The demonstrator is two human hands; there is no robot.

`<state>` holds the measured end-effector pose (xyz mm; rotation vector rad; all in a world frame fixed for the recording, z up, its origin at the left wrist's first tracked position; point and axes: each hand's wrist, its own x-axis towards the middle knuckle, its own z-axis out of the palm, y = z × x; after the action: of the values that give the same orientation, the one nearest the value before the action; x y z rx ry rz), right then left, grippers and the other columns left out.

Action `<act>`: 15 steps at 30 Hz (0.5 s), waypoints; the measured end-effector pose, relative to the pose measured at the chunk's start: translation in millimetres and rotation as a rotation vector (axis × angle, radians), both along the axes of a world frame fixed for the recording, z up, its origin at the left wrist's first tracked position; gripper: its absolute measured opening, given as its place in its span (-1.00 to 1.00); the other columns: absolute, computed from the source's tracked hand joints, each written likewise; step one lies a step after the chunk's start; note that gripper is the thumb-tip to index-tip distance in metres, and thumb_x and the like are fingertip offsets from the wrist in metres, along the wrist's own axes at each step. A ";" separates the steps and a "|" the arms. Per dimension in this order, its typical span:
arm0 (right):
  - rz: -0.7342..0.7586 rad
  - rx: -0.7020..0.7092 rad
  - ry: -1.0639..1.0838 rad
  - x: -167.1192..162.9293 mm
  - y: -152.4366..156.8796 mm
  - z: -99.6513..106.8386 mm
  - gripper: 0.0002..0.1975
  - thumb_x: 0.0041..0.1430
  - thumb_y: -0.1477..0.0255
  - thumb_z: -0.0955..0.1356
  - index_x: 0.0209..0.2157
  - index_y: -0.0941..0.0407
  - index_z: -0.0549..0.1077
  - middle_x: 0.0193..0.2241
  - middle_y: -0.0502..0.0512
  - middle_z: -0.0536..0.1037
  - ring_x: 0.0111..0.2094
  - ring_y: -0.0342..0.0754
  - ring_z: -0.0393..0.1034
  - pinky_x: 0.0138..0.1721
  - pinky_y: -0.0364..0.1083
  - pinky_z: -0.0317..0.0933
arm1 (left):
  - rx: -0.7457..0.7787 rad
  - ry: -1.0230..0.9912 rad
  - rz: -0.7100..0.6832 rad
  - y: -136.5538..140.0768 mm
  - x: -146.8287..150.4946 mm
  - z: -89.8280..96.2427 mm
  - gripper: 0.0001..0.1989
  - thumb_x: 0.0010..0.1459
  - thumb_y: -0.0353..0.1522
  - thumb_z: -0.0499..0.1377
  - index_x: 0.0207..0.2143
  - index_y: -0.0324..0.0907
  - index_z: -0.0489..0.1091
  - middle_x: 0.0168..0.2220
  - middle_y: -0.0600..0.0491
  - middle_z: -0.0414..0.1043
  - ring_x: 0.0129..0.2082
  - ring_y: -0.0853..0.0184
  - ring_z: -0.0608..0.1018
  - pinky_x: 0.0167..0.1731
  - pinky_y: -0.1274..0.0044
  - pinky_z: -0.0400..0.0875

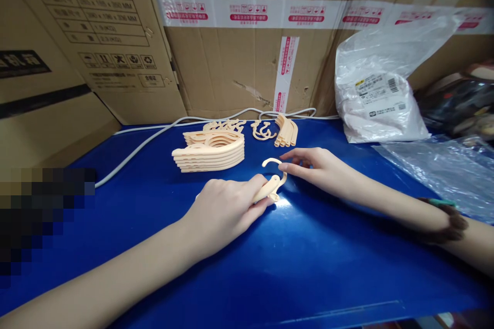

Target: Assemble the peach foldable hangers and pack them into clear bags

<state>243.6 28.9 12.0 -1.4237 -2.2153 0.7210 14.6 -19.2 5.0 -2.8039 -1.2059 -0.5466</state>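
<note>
Over the middle of the blue table, my left hand (227,208) is closed around a cream plastic folding hanger (266,190), whose far end the fingers hide. Its curved hook (271,160) sticks up past the thumb. My right hand (314,164) comes in from the right, with thumb and index finger pinching the side of that hook. Beyond the left hand lies a neat stack of similar cream hangers (210,157). Behind the stack is a pile of loose hooks (226,126). A few more hooks (263,131) lie beside a bundle of curved cream arms (286,131).
Large cardboard boxes (239,56) wall off the back and left. A white cable (141,157) runs along the rear of the table (301,267). At right stand a labelled white plastic bag (380,97) and a clear plastic sheet (443,175). A pixelated patch covers the left edge.
</note>
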 end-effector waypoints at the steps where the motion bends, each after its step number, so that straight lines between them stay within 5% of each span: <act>1: 0.022 -0.065 0.038 -0.6 0.2 0.8 -0.55 0.23 0.06 0.29 -0.20 0.17 0.54 -0.46 0.03 0.52 -0.47 -0.13 0.32 -0.44 -0.13 0.12 | 0.012 -0.004 -0.002 -0.1 -0.2 -0.2 -0.80 0.33 -0.24 0.08 -0.34 -0.14 0.28 -0.59 0.18 0.37 -0.60 0.30 0.49 -0.61 0.56 -0.06; 6: 0.156 -0.373 0.309 -6.0 0.0 2.3 -0.63 0.16 0.13 0.37 -0.46 0.18 0.46 -0.52 0.02 0.49 -0.55 -0.23 0.24 -0.57 -0.19 0.08 | 0.009 -0.007 0.012 2.3 -1.6 -1.1 -0.80 0.33 -0.23 0.08 -0.32 -0.14 0.29 -0.59 0.18 0.39 -0.60 0.31 0.50 -0.61 0.57 -0.02; 15: -0.028 -0.607 0.706 -4.6 -3.6 2.8 -0.79 0.09 0.34 0.45 -0.30 0.20 0.49 -0.35 0.09 0.57 -0.42 -0.23 0.36 -0.47 -0.27 0.30 | -0.092 0.032 0.053 3.7 -2.7 8.8 -0.79 0.38 -0.23 -0.07 -0.20 -0.14 0.27 -0.54 0.16 0.42 -0.59 0.28 0.51 -0.60 0.56 0.06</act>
<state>239.0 25.3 14.8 -1.1601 -1.4756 1.6780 11.9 -15.5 13.8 -2.8343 -1.3276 -0.4522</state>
